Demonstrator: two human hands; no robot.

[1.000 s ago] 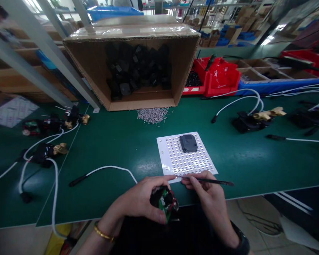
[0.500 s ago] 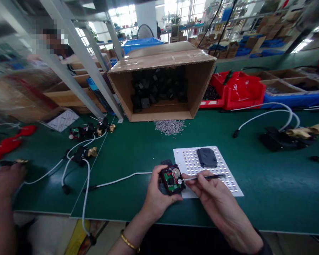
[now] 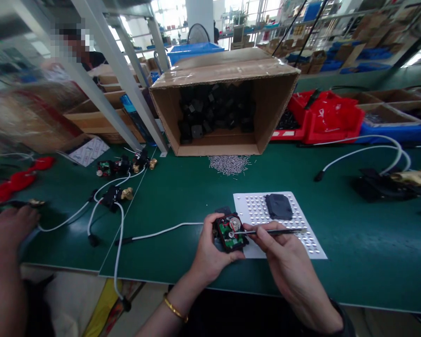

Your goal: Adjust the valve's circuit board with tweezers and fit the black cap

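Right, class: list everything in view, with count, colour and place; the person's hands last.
Table: one, green, foreground
Dotted sheet: one, white and silvery, front centre
Flat cover: one, dark grey, on sheet
Open housing: one, black and green, sheet's left edge
Thin tool: one, dark, tip over housing
Carton: one, brown, back centre
Parts: many, black, in carton
Small pieces: many, silvery, before carton
Bin: one or more, red, right of carton
Divided tray: one, blue, back right
Cables: several, white, both sides
Cabled units: several, black and brassy, both sides
Background boxes: several, brown, upper right, blurred
Co-worker's hand: one, left edge
Bracelet: one, gold, lower centre
Left hand: one, holding housing
Right hand: one, holding tool
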